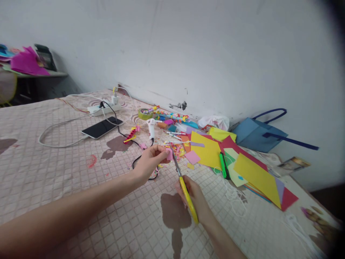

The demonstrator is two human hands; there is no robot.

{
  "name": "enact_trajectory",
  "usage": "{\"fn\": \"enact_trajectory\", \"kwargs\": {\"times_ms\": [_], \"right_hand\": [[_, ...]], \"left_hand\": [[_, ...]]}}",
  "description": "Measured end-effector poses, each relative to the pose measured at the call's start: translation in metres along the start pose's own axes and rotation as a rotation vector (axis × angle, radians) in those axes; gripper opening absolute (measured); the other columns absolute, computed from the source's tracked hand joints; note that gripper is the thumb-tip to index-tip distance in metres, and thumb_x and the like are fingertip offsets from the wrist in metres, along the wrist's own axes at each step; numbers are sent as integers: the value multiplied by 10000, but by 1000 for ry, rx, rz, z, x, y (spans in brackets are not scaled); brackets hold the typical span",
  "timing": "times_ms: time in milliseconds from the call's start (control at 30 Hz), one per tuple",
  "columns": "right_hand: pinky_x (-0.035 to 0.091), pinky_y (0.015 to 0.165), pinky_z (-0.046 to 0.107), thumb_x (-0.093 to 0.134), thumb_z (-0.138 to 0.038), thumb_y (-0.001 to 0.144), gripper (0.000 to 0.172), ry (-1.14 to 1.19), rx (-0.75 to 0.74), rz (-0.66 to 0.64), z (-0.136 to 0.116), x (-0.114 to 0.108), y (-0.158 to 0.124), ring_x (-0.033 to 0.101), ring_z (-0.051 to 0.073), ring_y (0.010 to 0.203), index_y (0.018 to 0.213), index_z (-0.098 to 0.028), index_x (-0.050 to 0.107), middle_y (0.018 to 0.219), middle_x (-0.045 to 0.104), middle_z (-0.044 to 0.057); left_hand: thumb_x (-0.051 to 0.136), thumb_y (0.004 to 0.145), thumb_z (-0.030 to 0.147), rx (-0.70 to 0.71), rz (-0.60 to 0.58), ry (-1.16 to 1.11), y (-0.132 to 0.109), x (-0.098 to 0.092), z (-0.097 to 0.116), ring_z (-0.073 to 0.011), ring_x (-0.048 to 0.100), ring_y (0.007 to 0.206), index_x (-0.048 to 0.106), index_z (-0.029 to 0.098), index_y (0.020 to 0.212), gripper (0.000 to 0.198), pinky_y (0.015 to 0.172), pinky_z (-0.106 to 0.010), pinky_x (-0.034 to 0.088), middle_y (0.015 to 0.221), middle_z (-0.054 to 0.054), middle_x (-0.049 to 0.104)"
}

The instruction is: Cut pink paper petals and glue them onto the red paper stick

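In the middle of the head view my left hand (151, 160) pinches a small pink piece of paper (169, 154) between thumb and fingers. My right hand (194, 198) is wrapped round the yellow handles of a pair of scissors (185, 190). The blades point away from me and lie right beside the pink paper; whether they touch it I cannot tell. Small coloured paper scraps (178, 149) are scattered just beyond the blade tips. A white glue gun (151, 129) stands behind my left hand, its black cord running near my wrist.
Coloured paper sheets (206, 149) spread to the right, with a green box cutter (224, 165) on them and white string (233, 196) nearby. A blue bag (258, 135) leans by the wall. At left lie a phone (101, 127), a power strip (104, 108) and loose cables.
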State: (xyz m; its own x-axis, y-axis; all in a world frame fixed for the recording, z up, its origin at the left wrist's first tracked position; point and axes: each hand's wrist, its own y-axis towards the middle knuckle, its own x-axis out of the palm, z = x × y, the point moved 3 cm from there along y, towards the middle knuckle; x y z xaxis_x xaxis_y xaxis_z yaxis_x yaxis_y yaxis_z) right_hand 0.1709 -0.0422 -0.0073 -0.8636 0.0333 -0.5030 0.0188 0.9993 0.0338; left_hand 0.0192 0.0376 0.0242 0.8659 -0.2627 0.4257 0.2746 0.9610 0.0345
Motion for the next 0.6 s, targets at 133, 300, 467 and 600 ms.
{"fn": "enact_trajectory", "kwargs": {"times_ms": [133,300,467,600], "right_hand": [[280,382,195,527,-465,769,316,17,17,-1,1,0,0,331,77,415,628,-205,416,492,380,-72],[259,357,191,550,-476,762,333,66,39,13,6,1,0,316,68,386,623,-205,418,463,367,-80],[248,322,187,539,-524,769,368,177,64,-16,7,4,1,303,60,334,633,-209,408,424,344,-94],[258,305,174,535,-559,763,399,358,114,-59,1,4,1,293,43,312,651,-206,387,455,361,-98]], "left_hand": [[678,720,297,-1,2,4,0,0,0,-88,572,645,537,136,703,215,670,-224,484,668,-4,623],[683,712,306,11,-9,10,-1,0,3,-98,579,656,545,132,697,223,668,-231,482,677,-14,632],[691,700,319,0,-16,30,-1,0,4,-116,588,682,551,134,694,232,696,-260,485,691,-21,631],[678,708,333,-16,-87,89,-3,3,1,-109,577,684,545,142,677,235,675,-247,480,707,-14,619]]}}
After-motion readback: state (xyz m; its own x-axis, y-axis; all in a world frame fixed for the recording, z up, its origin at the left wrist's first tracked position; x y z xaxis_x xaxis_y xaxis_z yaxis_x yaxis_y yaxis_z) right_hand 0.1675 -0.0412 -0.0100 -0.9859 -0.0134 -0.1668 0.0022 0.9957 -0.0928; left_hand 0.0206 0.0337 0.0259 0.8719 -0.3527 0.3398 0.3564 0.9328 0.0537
